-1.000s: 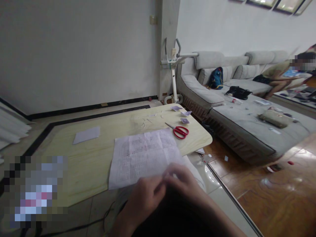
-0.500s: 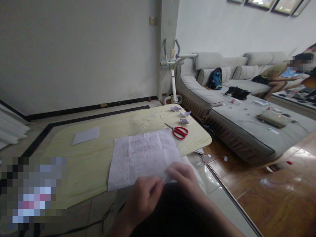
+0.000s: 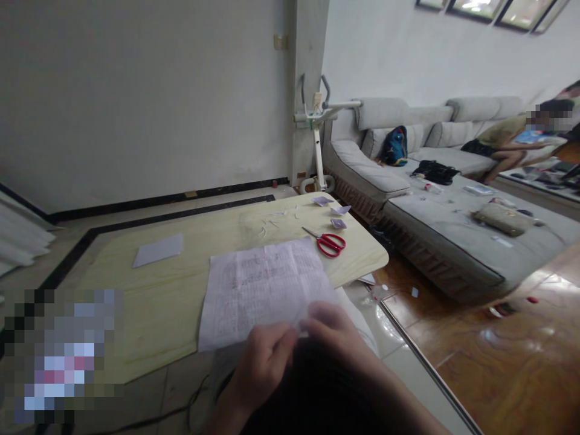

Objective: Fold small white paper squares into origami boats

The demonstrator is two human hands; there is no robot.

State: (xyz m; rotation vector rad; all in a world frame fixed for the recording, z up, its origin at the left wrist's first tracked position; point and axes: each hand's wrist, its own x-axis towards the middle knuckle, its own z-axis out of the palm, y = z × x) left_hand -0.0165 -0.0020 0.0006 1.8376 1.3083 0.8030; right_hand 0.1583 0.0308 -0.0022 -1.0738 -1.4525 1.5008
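My left hand (image 3: 267, 356) is closed at the near edge of a large creased sheet of printed paper (image 3: 263, 284), thumb pressed against the curled fingers. Close beside it, my right hand (image 3: 333, 332) has its fingers bent inward, slightly blurred. A small pale bit shows between the fingertips, too blurred to name. The sheet lies on a light wooden table (image 3: 172, 302) and hangs a little past its near edge. Scissors with red handles (image 3: 330, 244) rest beyond the sheet's right corner, blades pointing left.
Near the far right corner sit several small folded paper pieces (image 3: 338, 223). Thin white paper strips (image 3: 272, 222) are scattered left of them. A blank pale sheet (image 3: 158, 249) lies on the table's left. A grey sofa (image 3: 453, 223) stands to the right, with a person (image 3: 502, 142) seated there.
My right hand's fingers have shifted slightly, closer to the left hand's fingertips. The left hand has barely moved, and the sheet and scissors stay in place.
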